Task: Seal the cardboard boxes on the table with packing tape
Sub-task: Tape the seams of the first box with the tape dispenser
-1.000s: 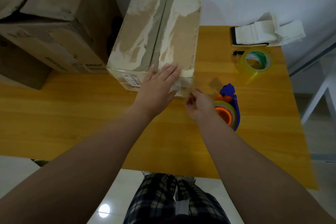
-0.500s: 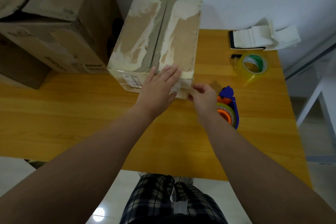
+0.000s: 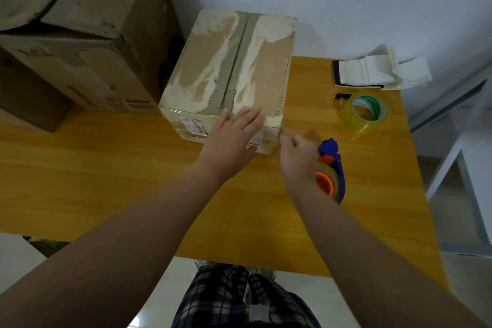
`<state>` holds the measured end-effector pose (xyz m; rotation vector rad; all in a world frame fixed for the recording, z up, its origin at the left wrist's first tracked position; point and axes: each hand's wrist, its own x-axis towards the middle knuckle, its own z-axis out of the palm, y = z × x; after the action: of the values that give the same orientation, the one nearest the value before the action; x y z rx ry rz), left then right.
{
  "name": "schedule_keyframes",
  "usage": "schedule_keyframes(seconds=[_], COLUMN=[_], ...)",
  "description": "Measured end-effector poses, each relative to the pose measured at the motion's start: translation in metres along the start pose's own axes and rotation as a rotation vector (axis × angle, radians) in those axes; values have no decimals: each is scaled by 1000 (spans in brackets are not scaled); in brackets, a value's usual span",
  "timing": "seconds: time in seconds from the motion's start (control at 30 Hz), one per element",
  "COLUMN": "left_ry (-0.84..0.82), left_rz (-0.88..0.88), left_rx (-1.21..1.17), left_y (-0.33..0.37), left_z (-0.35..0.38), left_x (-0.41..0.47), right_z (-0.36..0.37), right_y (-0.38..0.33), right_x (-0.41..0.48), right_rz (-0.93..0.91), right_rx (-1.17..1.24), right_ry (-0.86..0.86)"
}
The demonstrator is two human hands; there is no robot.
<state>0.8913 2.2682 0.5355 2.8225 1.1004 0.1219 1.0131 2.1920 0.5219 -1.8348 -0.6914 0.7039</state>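
The box (image 3: 231,72) stood near the far edge of the counter (image 3: 106,168), about the middle of it, with its flaps shut and the centre seam running away from the person. The left hand (image 3: 231,138) lay flat and open over the near top edge of the box, fingers spread, and gripped nothing. The right hand (image 3: 298,154) was at the near right corner of the box with its fingers pinched together; it was blurred, so I cannot tell if it held a tape end. The dispenser (image 3: 332,170) lay on the counter just beside this hand, and nobody held it. A spare roll (image 3: 366,112) sat nearer the far right corner, well apart from the box.

I judge the step was to fix or smooth tape on the near face. To do it well, the left palm should press down so the box does not slide, and the right fingers should rub the tape flat from the corner outward, with no bubbles. A bigger box (image 3: 74,34) at the far left corner was not yet sealed, it seemed.
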Motion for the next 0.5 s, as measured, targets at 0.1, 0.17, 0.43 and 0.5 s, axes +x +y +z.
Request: schedule_keyframes(seconds=[0.1, 0.17, 0.43, 0.5], left_ry=[3, 0, -16, -20], left_rz=[-4, -13, 0, -5], left_rx=[5, 13, 17, 19], left_y=[-2, -3, -3, -4], left_z=[1, 1, -1, -3], left_x=[0, 1, 2, 5], right_z=[3, 4, 11, 12], right_y=[10, 7, 13, 16], right_x=[-22, -18, -21, -14], right_rz=[98, 115, 139, 201], right_rx=[314, 391, 401, 453], right_ry=[-213, -314, -471, -483])
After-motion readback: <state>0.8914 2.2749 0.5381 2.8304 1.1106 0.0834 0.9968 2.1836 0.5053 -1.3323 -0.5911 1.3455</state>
